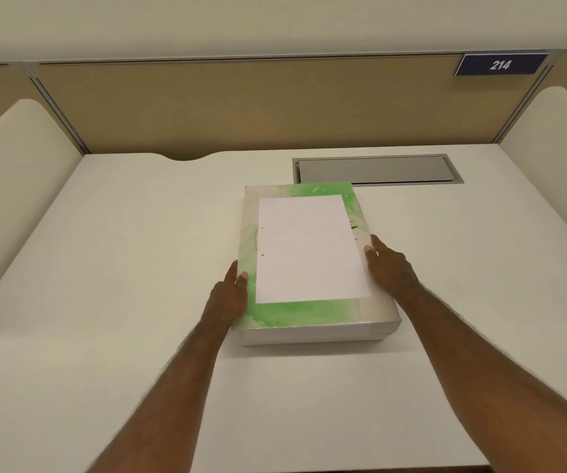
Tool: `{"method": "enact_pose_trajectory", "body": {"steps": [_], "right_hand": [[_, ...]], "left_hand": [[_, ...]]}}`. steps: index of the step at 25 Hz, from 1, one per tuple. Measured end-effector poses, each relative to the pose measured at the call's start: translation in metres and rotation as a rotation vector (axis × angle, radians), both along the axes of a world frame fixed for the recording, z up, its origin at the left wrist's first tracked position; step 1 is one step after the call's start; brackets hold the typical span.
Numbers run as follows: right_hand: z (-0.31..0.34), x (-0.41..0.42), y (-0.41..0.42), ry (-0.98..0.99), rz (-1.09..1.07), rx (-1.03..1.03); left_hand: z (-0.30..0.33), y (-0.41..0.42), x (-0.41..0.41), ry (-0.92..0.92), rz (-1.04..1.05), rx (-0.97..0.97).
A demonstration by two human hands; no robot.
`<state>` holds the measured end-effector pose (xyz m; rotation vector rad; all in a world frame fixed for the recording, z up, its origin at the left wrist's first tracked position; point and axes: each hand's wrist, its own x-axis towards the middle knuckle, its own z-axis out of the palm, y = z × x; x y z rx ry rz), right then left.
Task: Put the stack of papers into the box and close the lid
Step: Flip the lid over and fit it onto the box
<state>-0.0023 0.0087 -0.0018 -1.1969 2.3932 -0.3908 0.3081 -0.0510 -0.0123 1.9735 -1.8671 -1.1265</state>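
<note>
A flat cardboard box with a green-and-white patterned lid lies in the middle of the desk, its lid down. On top of the lid rests a stack of white papers with two punch holes along its left edge. My left hand is pressed against the box's left side, thumb on the lid's edge. My right hand holds the box's right side, thumb touching the lid near the papers' right edge. Both hands grip the box from opposite sides.
The white desk is enclosed by tan partition panels and cream side dividers. A grey metal cable hatch is set into the desk just behind the box. A blue sign reading 214 hangs at the upper right.
</note>
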Motion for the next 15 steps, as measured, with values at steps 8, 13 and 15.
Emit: {"method": "enact_pose_trajectory", "body": {"steps": [8, 13, 15], "right_hand": [[-0.014, 0.018, 0.020, 0.080, 0.045, 0.016], [-0.022, 0.015, 0.017, 0.047, 0.046, -0.005], [-0.025, 0.014, 0.017, 0.061, 0.045, -0.002]], "left_hand": [[-0.013, 0.013, 0.004, -0.021, -0.125, -0.122], [-0.018, 0.003, 0.000, -0.089, -0.190, -0.105], [-0.019, 0.000, -0.003, -0.140, -0.192, -0.089]]}}
